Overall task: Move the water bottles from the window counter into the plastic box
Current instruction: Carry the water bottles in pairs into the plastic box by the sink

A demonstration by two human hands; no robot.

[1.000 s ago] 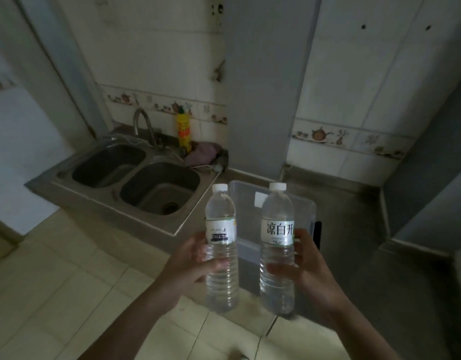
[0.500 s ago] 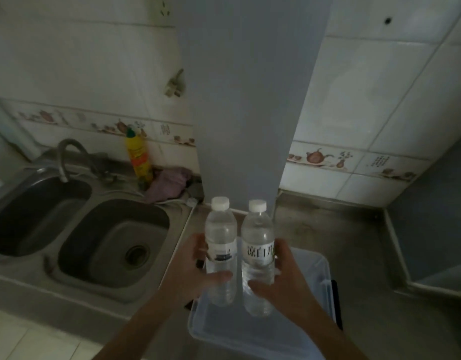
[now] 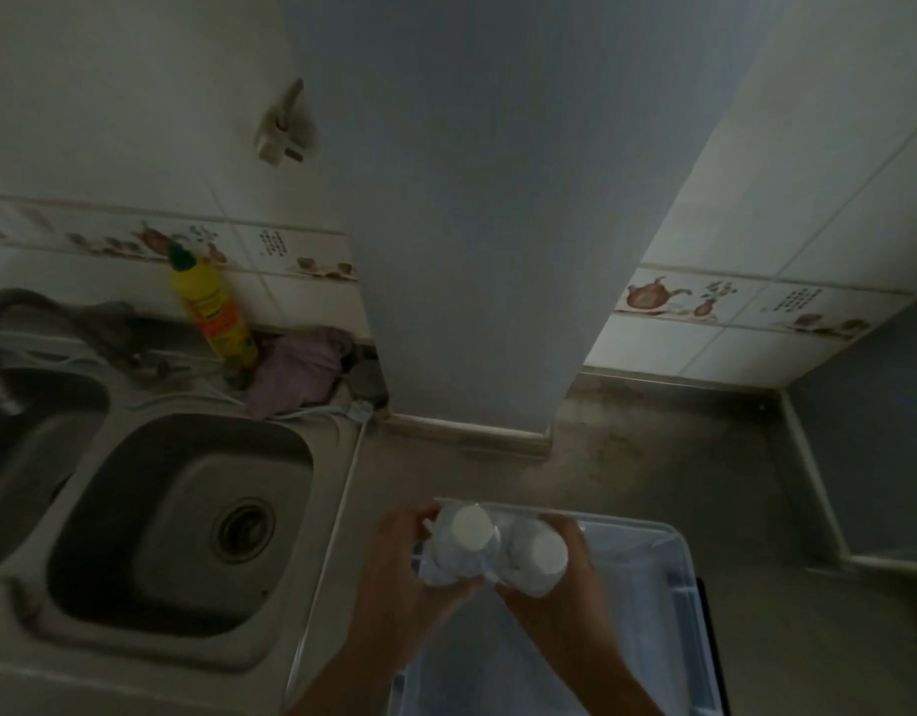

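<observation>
Water bottles stood upright and touching, seen cap-on from above, at the near-left corner of the clear plastic box (image 3: 673, 602) on the bench (image 3: 652, 457). Left hand (image 3: 394, 571) gripped the left bottle (image 3: 459, 547); right hand (image 3: 564, 596) gripped the right bottle (image 3: 536, 560). A steel sink (image 3: 177, 524) sat alongside.

Two water bottles (image 3: 459, 552), one plastic box (image 3: 673, 602), one detergent bottle (image 3: 213, 312).

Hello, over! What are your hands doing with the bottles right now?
Left hand grips left bottle, right hand grips right bottle. Both upright over plastic box. Nothing blocking.
</observation>
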